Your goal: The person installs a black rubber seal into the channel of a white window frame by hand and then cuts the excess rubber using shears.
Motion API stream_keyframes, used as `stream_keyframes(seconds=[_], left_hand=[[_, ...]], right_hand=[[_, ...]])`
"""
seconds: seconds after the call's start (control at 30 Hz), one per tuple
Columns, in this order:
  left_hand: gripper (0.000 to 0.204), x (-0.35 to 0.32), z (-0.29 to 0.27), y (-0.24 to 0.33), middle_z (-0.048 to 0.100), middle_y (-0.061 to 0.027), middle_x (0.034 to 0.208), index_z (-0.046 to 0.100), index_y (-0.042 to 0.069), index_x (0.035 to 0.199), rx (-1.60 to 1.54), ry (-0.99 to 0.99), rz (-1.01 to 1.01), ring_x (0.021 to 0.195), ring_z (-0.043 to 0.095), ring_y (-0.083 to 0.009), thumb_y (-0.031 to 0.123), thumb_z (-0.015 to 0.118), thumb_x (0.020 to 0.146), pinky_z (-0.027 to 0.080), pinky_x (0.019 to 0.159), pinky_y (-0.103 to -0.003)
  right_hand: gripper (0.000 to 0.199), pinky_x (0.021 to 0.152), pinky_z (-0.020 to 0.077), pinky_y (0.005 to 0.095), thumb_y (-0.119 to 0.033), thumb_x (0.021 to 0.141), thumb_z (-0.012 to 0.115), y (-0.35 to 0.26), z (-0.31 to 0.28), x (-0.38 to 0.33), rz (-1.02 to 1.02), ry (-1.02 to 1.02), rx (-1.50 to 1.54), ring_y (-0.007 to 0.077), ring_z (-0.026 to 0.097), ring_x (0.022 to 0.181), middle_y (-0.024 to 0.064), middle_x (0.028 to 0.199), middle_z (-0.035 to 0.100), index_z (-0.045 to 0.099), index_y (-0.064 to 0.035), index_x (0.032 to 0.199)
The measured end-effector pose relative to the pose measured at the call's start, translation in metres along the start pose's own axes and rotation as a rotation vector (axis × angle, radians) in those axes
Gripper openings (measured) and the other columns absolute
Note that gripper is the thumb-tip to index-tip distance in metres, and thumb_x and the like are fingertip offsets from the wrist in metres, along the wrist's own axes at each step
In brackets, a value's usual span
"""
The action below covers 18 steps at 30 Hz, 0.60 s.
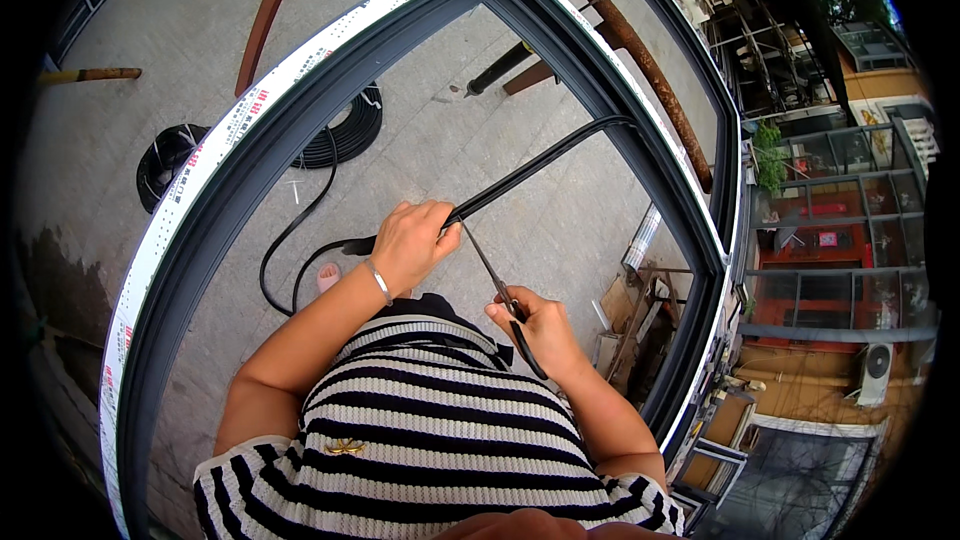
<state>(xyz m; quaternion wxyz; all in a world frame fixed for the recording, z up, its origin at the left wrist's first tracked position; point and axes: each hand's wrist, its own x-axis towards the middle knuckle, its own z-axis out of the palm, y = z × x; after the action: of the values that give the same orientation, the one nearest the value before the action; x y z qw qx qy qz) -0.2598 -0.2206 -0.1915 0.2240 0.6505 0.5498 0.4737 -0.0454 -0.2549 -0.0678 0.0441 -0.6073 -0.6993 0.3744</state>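
My left hand (415, 237) is closed around a black rubber sealing strip (530, 167), which runs from it up to the right-hand bar of a dark window frame (300, 95). Behind that hand the strip trails down and loops back to a black coil on the floor. In my right hand (543, 330) is a pair of scissors (490, 268) with black handles. Their blades point up and left, with the tips beside the strip just right of my left fingers. Whether the tips touch the strip I cannot tell.
Around me the frame carries white printed protective film. Coils of black strip (350, 130) (165, 162) lie on the paved floor at the left. A rusty pipe (640, 60) stands beyond the frame's bar. Scrap boards (622, 308) are at the lower right, and a building with an air-conditioner unit (876, 372) is farther right.
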Motion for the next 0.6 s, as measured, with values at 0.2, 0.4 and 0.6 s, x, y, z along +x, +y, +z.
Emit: stream_keyframes(seconds=[0.2,0.4,0.6], left_hand=[[0.031,0.003,-0.016,-0.012,0.062,-0.0112,0.088,0.066,0.001,0.126,-0.363,-0.208,-0.085,0.073,0.062,-0.0241,0.013,0.053,0.101,0.051,0.067,-0.037],[0.038,0.001,-0.020,-0.012,0.057,-0.0008,0.095,0.061,0.003,0.140,-0.599,-0.425,-0.390,0.077,0.055,-0.0082,0.015,0.051,0.105,0.048,0.066,-0.026],[0.031,-0.002,-0.019,-0.010,0.057,0.0016,0.089,0.065,0.002,0.130,-0.565,-0.373,-0.374,0.072,0.052,-0.0068,0.018,0.051,0.106,0.045,0.063,-0.025]], right_hand=[[0.035,0.048,0.0342,0.0301,-0.029,0.093,0.079,0.007,-0.004,0.003,-0.052,0.009,-0.027,0.0094,0.040,0.054,0.0034,0.058,0.049,0.072,0.0034,0.105],[0.035,0.049,0.0384,0.0317,-0.028,0.092,0.080,0.021,-0.003,0.007,-0.143,0.026,-0.018,0.0121,0.043,0.053,0.0092,0.058,0.053,0.072,0.0042,0.102],[0.030,0.050,0.0461,0.0359,-0.025,0.091,0.080,0.023,-0.005,0.010,-0.265,0.087,-0.161,0.0221,0.053,0.048,0.0189,0.060,0.059,0.073,0.0035,0.100]])
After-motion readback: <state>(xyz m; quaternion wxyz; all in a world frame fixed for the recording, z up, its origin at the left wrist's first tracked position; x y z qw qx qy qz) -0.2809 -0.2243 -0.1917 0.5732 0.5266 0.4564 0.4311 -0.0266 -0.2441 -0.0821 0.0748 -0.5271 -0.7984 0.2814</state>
